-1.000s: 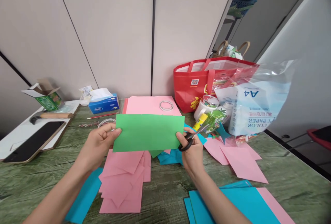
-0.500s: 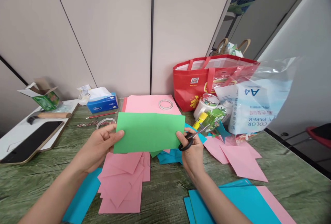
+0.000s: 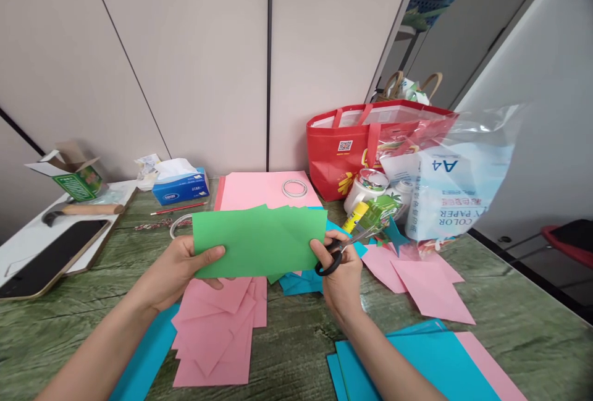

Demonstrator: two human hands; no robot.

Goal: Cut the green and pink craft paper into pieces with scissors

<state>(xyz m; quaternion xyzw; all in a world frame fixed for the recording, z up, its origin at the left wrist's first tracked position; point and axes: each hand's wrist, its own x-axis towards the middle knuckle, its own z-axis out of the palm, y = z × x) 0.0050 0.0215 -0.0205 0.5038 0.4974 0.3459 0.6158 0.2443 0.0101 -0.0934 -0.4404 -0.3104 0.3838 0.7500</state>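
Observation:
A green sheet of paper (image 3: 259, 243) is held up between both hands above the table, one long edge uneven at the top. My left hand (image 3: 178, 268) pinches its left end, thumb in front and fingers behind. At the right end, my right hand (image 3: 341, 277) grips the paper between thumb and fingers. Black-handled scissors (image 3: 332, 260) hang on that same hand, their blades pointing right toward the yellow glue stick (image 3: 356, 217). Below the green paper lie overlapping pink paper pieces (image 3: 213, 351) and some blue pieces (image 3: 301, 283).
Blue sheets (image 3: 407, 364) lie at front right, with pink pieces (image 3: 435, 290) behind them. A red bag (image 3: 328, 160), a white mug (image 3: 359, 194) and a plastic A4 paper pack (image 3: 458, 185) stand at back right. A tissue box (image 3: 180, 186), hammer (image 3: 88, 209) and phone (image 3: 55, 256) are at left.
The green paper has shifted slightly left and down, and its top edge now shows unevenly. Left-hand fingers have spread further under it. The scissors stay in the right hand.

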